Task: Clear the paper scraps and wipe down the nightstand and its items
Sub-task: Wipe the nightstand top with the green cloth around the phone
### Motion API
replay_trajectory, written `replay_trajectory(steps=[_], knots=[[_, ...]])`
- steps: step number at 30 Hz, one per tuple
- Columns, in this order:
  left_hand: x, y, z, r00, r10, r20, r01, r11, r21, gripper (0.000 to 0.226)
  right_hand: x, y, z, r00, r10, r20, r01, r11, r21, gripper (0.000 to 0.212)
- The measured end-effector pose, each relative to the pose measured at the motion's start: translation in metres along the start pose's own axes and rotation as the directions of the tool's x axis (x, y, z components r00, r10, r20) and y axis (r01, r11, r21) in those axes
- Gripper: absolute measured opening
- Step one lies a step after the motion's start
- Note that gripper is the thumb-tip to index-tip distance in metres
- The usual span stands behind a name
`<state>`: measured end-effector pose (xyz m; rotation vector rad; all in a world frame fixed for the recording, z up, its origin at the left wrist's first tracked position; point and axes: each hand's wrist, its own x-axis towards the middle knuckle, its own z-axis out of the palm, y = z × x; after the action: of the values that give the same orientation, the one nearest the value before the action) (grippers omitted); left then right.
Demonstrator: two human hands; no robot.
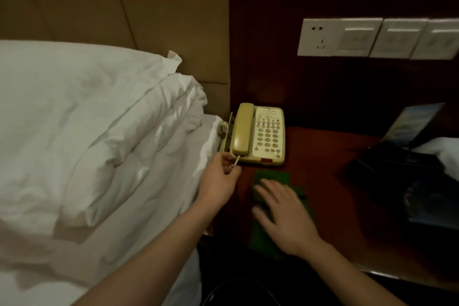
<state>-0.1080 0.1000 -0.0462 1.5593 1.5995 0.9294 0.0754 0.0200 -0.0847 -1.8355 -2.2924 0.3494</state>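
Scraps of paper, small and pale, sit pinched in the left hand at about 9 o'clock from the green cloth; its grip is closed around them, one thin piece sticking up toward the phone. That hand hovers at the tabletop's left edge, just beside the bed, probably so the bits stay clear of the wiping. The right hand lies flat on the cloth, fingers spread and blurred, its grip open and pressing rather than clutching, which suits pushing the cloth across the dark red wood. At 12 o'clock from the cloth stands a cream telephone, handset in its cradle, coiled cord at its left; the print above its keypad is too small to read. At 3 o'clock a dark tray holds something white, with an upright card behind it, its wording illegible. Wall sockets and switches carry no readable marks. White bedding fills the left.
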Motion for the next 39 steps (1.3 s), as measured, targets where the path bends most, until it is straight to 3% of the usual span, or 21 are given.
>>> replay_trajectory(steps=[3, 5, 8, 12, 18, 20, 24, 28, 31, 34, 35, 39], knots=[[0.011, -0.006, 0.002, 0.999, 0.038, 0.023, -0.041, 0.987, 0.157, 0.063, -0.021, 0.044, -0.005, 0.973, 0.216, -0.088, -0.222, 0.973, -0.067, 0.075], [0.014, -0.009, 0.006, 0.997, 0.072, 0.029, -0.077, 0.959, 0.272, 0.072, -0.034, 0.053, -0.004, 0.951, 0.286, -0.120, -0.297, 0.951, -0.090, 0.079], [0.026, 0.002, 0.010, 0.991, 0.137, -0.005, -0.121, 0.894, 0.432, 0.078, -0.052, 0.052, -0.002, 0.963, 0.250, -0.096, -0.259, 0.961, -0.098, 0.078], [0.072, 0.022, 0.024, 1.000, -0.013, 0.014, 0.008, 0.949, 0.316, 0.116, -0.056, 0.064, -0.009, 0.973, 0.220, -0.072, -0.225, 0.971, -0.077, 0.075], [0.118, 0.033, 0.036, 0.980, -0.197, -0.003, 0.195, 0.966, 0.168, 0.119, -0.014, 0.082, -0.019, 0.961, 0.264, -0.086, -0.271, 0.959, -0.082, 0.073], [0.126, 0.039, 0.035, 0.965, -0.262, 0.008, 0.257, 0.952, 0.168, 0.113, 0.004, 0.089, -0.022, 0.964, 0.254, -0.084, -0.261, 0.961, -0.090, 0.073], [0.136, 0.055, 0.020, 0.910, -0.402, 0.099, 0.375, 0.902, 0.212, 0.127, 0.029, 0.098, -0.020, 0.973, 0.210, -0.094, -0.219, 0.971, -0.094, 0.074], [0.132, 0.062, 0.016, 0.848, -0.482, 0.222, 0.456, 0.876, 0.158, 0.097, 0.043, 0.103, -0.020, 0.979, 0.182, -0.096, -0.192, 0.976, -0.107, 0.074], [0.127, 0.062, 0.019, 0.813, -0.492, 0.312, 0.503, 0.863, 0.051, 0.089, 0.050, 0.104, -0.020, 0.980, 0.172, -0.096, -0.182, 0.978, -0.101, 0.076], [0.130, 0.055, 0.022, 0.819, -0.466, 0.334, 0.495, 0.869, -0.002, 0.125, 0.051, 0.104, -0.021, 0.982, 0.166, -0.088, -0.175, 0.978, -0.111, 0.077], [0.129, 0.053, 0.023, 0.837, -0.444, 0.318, 0.479, 0.877, -0.037, 0.128, 0.050, 0.104, -0.021, 0.983, 0.166, -0.083, -0.175, 0.978, -0.114, 0.077], [0.124, 0.051, 0.027, 0.862, -0.393, 0.321, 0.453, 0.880, -0.139, 0.099, 0.049, 0.103, -0.023, 0.983, 0.163, -0.085, -0.171, 0.981, -0.087, 0.076]])
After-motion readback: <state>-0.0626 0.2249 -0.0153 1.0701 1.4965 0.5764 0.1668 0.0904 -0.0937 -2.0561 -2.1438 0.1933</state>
